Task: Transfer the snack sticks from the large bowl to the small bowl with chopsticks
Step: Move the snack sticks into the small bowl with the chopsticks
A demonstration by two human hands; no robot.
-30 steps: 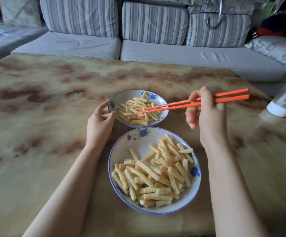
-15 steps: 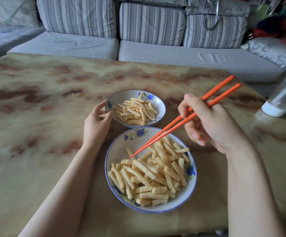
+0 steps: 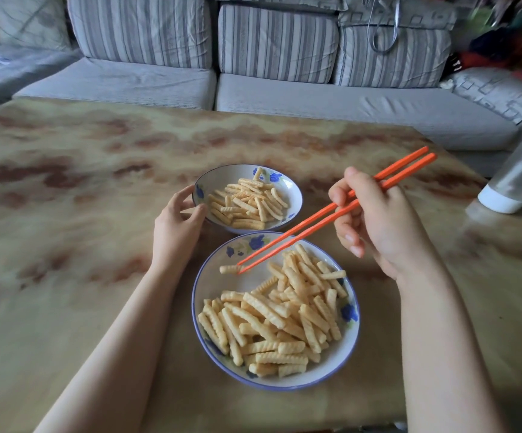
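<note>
The large blue-rimmed bowl (image 3: 212,295) sits near me, piled with ridged yellow snack sticks (image 3: 278,320). Behind it stands the small bowl (image 3: 222,176), holding a smaller heap of sticks (image 3: 247,204). My right hand (image 3: 375,220) grips the orange chopsticks (image 3: 322,217), whose tips pinch one snack stick (image 3: 230,269) over the bare left part of the large bowl. My left hand (image 3: 175,226) holds the small bowl's left rim, thumb and fingers curled around its edge.
Both bowls stand on a marbled tan and brown table (image 3: 65,245). A grey bottle with a white base (image 3: 516,182) lies tilted at the table's right edge. A striped grey sofa (image 3: 253,73) runs behind the table.
The chopsticks swung from over the small bowl down into the large bowl, and their tips now pinch one stick. My left hand stays on the small bowl's rim.
</note>
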